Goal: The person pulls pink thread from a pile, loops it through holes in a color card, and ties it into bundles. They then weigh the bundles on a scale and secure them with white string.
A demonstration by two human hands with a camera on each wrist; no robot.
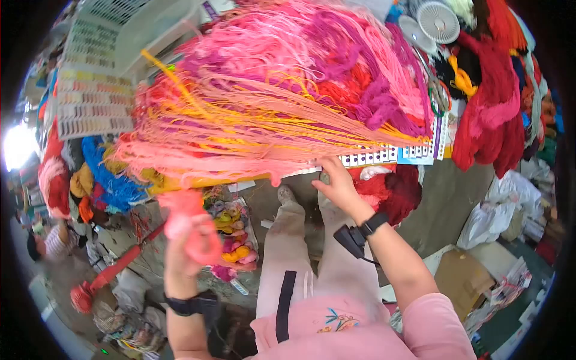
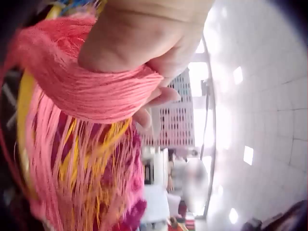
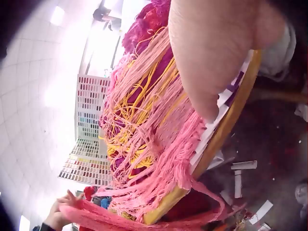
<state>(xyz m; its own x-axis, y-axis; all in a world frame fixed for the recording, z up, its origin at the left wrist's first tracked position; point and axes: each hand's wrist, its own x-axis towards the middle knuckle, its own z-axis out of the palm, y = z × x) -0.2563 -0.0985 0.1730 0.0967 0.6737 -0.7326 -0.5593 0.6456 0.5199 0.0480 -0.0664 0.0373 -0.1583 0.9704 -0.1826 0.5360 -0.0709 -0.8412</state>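
Note:
My left hand (image 2: 144,43) grips a thick coral-pink skein of yarn (image 2: 96,94), thumb over the strands and other fingers behind them. In the head view that hand is blurred, low at the left in front of the table. My right hand (image 1: 341,187) is at the table's front edge, thumb apart from the fingers, fingertips at the ends of the spread salmon-pink strands (image 1: 288,111). Yellow strands (image 1: 198,108) run among them. In the right wrist view, a looser bunch of coral yarn (image 3: 178,161) lies along the wooden table edge (image 3: 236,115), below the right thumb.
Behind the strands is a large heap of pink and magenta yarn (image 1: 270,42). Colour sample charts (image 1: 96,102) stand at the left, a white fan (image 1: 438,23) at the back right. Dark red skeins (image 1: 399,195) hang at the front edge. Small yarn bundles (image 1: 237,231) lie below the table.

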